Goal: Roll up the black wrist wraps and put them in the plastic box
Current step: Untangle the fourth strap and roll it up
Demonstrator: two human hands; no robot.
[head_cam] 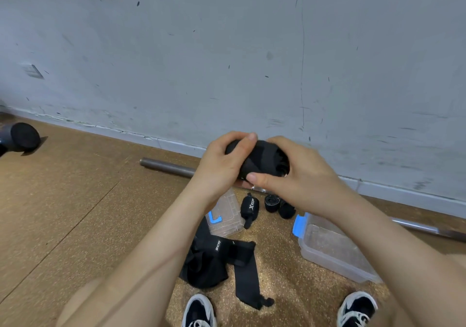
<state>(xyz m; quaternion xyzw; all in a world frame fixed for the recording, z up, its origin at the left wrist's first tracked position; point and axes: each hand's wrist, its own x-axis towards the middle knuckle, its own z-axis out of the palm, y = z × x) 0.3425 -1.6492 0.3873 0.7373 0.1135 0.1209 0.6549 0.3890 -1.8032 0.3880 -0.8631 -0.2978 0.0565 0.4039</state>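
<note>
Black wrist wrap (259, 160), coiled, held between left hand (222, 165) and right hand (300, 172), both curled round it, probably so it cannot spring loose; open plastic box (335, 251) lies below the right forearm.

Black wrist wraps (219, 258), clear plastic box (335, 253) with blue clips, speckled brown floor (75, 200)

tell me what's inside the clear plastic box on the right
Nothing shows inside the plastic box; only the speckled floor shows through it. The right forearm covers its far edge, so that part is unseen.
</note>
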